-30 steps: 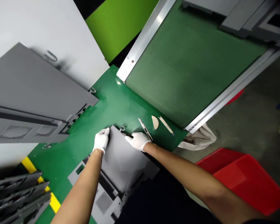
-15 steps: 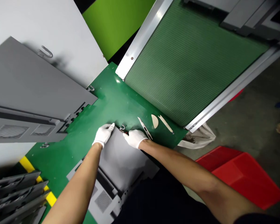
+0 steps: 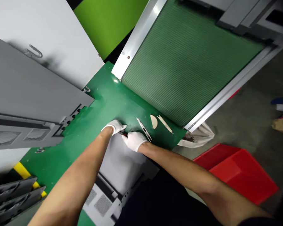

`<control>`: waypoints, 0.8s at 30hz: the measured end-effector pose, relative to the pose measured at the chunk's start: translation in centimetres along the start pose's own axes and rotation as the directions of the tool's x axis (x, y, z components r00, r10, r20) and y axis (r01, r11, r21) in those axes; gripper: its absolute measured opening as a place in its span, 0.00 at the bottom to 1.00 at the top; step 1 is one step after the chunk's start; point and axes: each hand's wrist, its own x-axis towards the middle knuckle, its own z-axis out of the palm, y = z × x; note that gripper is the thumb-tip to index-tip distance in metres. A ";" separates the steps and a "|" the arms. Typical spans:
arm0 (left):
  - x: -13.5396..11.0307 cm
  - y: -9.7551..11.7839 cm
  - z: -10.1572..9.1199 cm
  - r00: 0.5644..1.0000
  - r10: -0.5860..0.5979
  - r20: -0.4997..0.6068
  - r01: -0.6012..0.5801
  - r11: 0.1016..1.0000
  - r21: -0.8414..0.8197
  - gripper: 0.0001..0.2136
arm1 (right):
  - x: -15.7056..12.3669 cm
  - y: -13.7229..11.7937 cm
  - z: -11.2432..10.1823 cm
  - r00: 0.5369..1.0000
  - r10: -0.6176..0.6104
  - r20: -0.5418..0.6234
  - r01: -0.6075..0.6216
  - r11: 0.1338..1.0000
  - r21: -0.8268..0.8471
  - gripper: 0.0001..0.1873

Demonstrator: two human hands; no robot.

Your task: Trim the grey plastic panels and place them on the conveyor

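Observation:
A grey sheet-metal panel [image 3: 127, 163] with perforated patches lies on the green tabletop [image 3: 103, 110] in front of me. At its far edge my left hand [image 3: 114, 126], in a white glove, is closed with its fingertips at the spot of a small metal hook, now mostly covered. Right beside it, my gloved right hand [image 3: 134, 141] is closed around a small dark and red tool [image 3: 124, 134]. Most of that tool is hidden in the fingers, so its kind cannot be told. A utility knife [image 3: 144, 129] lies just beyond my right hand.
A cream half-round piece [image 3: 153, 121] and a narrow cream strip [image 3: 165, 124] lie near a ribbed green conveyor belt [image 3: 191, 62]. Grey panels [image 3: 33, 84] stand at left, with more panels [image 3: 14, 196] racked below. A red bin [image 3: 238, 172] and a whitish bag [image 3: 198, 138] are at right.
My left hand has moved right from the panel's corner to the hook, covering it and closing in on my right hand. The view has shifted slightly.

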 end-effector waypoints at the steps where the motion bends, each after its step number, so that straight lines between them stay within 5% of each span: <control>1: -0.3 -0.1 -0.1 1.000 0.012 0.027 -0.011 1.000 -0.013 0.18 | 0.0 0.1 0.1 1.000 0.015 0.001 -0.015 1.000 0.007 0.34; 4: -2.5 -1.3 -0.9 0.988 0.131 0.078 -0.109 0.965 -0.239 0.20 | 0.0 0.7 0.3 0.998 0.059 0.011 -0.060 0.997 0.050 0.34; 6: -4.3 -2.6 -1.5 0.981 0.194 -0.020 -0.178 0.847 -0.500 0.21 | 0.0 1.0 0.7 0.998 0.057 0.015 -0.057 0.996 0.072 0.33; 9: -6.2 -4.6 -1.9 0.977 0.110 -0.185 -0.213 0.626 -0.750 0.24 | 0.0 1.5 1.3 0.997 0.078 0.001 -0.078 0.993 0.090 0.34; 11: -6.9 -5.4 -2.1 0.973 0.025 -0.228 -0.203 0.557 -0.805 0.26 | 0.1 1.7 1.6 0.992 0.126 0.004 -0.125 0.984 0.130 0.34; 13: -7.4 -5.8 -2.4 0.953 -0.083 -0.291 -0.187 0.595 -0.782 0.26 | 0.0 1.8 1.5 0.984 0.176 0.030 -0.178 0.961 0.213 0.35; 15: -8.2 -5.4 -2.9 0.888 -0.187 -0.420 -0.175 0.708 -0.685 0.22 | -0.6 2.1 1.3 0.975 0.217 0.041 -0.219 0.925 0.309 0.36; 18: -10.1 -3.3 -2.9 0.802 -0.232 -0.551 -0.145 0.819 -0.556 0.21 | -2.9 3.2 1.0 0.958 0.284 0.028 -0.267 0.857 0.442 0.33; 21: -11.6 1.0 -0.5 0.891 -0.136 -0.432 -0.139 0.826 -0.546 0.21 | -6.8 5.4 1.6 0.933 0.360 0.030 -0.309 0.754 0.579 0.27; 24: -12.1 7.4 4.6 0.977 0.080 -0.199 -0.178 0.821 -0.543 0.21 | -11.1 7.9 3.2 0.900 0.433 0.053 -0.359 0.666 0.654 0.26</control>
